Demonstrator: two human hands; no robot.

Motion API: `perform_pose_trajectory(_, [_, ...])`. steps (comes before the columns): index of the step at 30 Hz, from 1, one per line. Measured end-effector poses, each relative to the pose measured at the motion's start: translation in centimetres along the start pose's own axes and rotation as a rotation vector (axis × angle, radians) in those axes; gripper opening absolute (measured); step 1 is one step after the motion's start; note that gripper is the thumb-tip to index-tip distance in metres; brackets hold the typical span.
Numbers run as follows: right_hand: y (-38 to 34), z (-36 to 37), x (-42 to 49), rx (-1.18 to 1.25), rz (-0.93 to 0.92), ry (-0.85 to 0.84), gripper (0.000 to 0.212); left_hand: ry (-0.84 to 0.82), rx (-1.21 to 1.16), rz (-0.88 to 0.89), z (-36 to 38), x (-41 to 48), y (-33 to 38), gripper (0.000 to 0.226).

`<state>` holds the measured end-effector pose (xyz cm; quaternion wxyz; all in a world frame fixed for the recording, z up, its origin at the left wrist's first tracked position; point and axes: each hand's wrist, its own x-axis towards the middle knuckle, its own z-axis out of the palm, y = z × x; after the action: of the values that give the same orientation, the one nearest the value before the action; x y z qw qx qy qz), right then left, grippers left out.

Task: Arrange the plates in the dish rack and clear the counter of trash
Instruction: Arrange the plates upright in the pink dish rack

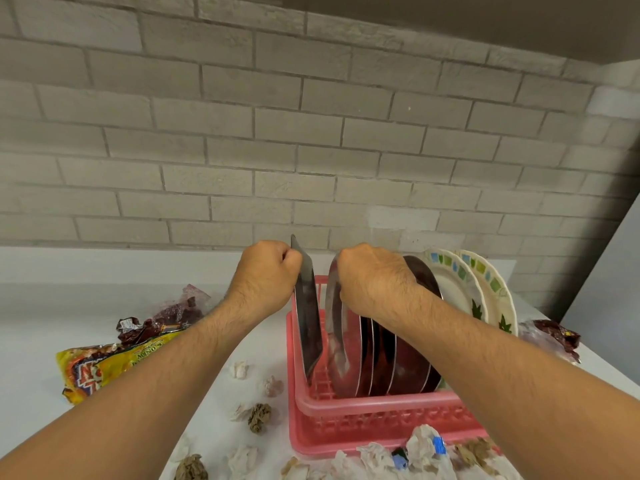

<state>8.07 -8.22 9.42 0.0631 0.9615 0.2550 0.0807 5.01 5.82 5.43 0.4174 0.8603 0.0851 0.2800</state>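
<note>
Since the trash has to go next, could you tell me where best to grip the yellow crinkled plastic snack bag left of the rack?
Probably pinch the yellow crinkled plastic snack bag at its crumpled left end, from above and the left: it lies flat on the white counter, and the left forearm crosses its right part.

steel plates [398, 362] upright in pink dish rack [374, 406] | crumpled trash [259, 415] scattered on counter [104, 292]

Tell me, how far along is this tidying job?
Mostly racked: several steel plates and two patterned plates stand in the pink rack. In hand: the left hand grips the leftmost plate, the right hand the next plate. Left: wrappers and crumpled paper on the counter.
</note>
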Motion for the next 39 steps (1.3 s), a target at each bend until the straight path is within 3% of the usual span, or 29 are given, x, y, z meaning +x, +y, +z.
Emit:
perform_pose_trajectory(12, [1.2,0.9,0.2,-0.076,-0.053,0.094,0.015,-0.019,0.000,0.045,1.6,0.2,1.7,0.034])
perform_pose_trajectory(24, [1.9,1.4,-0.5,-0.069,-0.113,0.168,0.021,-0.101,0.087,-0.039,3.7,-0.4,0.6,0.037])
perform_pose_trajectory(30, [2.4,1.4,-1.3,-0.052,-0.151,0.164,0.028,-0.204,0.006,-0.055,4.2,-1.2,1.6,0.041])
perform_pose_trajectory(39, [3.4,1.5,-2.0,-0.081,-0.214,0.154,0.028,-0.222,-0.083,-0.093,4.3,-4.1,1.2,0.047])
